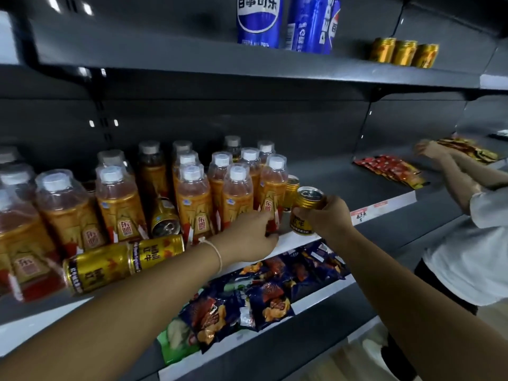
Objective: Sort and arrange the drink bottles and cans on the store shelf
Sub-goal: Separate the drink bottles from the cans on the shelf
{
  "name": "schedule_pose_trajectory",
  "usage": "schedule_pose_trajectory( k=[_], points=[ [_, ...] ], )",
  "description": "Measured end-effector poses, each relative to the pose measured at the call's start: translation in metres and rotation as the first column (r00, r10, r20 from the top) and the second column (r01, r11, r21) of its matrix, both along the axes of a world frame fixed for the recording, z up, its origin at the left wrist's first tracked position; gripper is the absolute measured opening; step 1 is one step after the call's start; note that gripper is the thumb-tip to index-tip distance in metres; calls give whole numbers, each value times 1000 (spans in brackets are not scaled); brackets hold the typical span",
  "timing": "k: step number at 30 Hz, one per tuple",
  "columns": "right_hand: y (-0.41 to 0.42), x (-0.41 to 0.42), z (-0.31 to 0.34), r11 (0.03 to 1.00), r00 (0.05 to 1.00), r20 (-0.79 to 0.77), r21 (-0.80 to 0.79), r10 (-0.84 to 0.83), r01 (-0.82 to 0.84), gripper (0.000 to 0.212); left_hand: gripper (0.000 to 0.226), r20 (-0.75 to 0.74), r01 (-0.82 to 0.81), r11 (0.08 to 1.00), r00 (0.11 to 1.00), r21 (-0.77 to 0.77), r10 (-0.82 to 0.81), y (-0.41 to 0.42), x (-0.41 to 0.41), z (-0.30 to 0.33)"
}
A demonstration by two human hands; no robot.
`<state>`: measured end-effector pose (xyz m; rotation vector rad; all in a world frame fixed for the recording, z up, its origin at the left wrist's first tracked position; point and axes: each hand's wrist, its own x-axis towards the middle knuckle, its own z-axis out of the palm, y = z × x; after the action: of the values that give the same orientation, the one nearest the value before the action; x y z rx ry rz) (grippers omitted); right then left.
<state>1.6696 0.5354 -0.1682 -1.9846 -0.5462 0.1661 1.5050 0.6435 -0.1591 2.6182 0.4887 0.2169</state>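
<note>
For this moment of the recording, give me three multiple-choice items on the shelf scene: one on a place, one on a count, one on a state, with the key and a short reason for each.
1. Where do the two blue cola cans stand?
A. on the upper shelf
B. among the snack bags
C. in the person's left hand

2. How many small gold cans stand together at the right of the upper shelf?
A. one
B. three
C. six

3. What is the right hand doing?
A. hanging idle
B. pressing flat on a snack bag
C. gripping a gold can

Key: 1 A, they stand on the top shelf above the bottles. 2 B, three stand side by side. 3 C, its fingers curl round the upright gold can at the shelf edge, beside the left hand.
</note>
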Motion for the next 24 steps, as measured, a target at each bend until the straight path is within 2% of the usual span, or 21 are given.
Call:
schedule_pose_trajectory(
  k=[2,6,16,20,24],
  points=[
    [7,10,-4,999,1000,21,-33,21,-21,46,46,-25,-43,999,999,17,44,0,7,-3],
    [20,25,-13,994,995,89,-101,48,-39,25,49,-48,-95,995,994,22,96,0,17,-8],
    [39,45,-28,984,979,165,-151,120,-95,30,70,-10,-133,988,991,-80,133,-1,23,-18],
    [37,49,-34,985,977,178,-143,121,-96,34,59,35,-165,973,984,-159,172,-6,33,-16],
    [34,52,-26,964,975,148,-232,168,-131,43,59,87,-210,946,967,-247,238,-7,42,-16]
  ],
)
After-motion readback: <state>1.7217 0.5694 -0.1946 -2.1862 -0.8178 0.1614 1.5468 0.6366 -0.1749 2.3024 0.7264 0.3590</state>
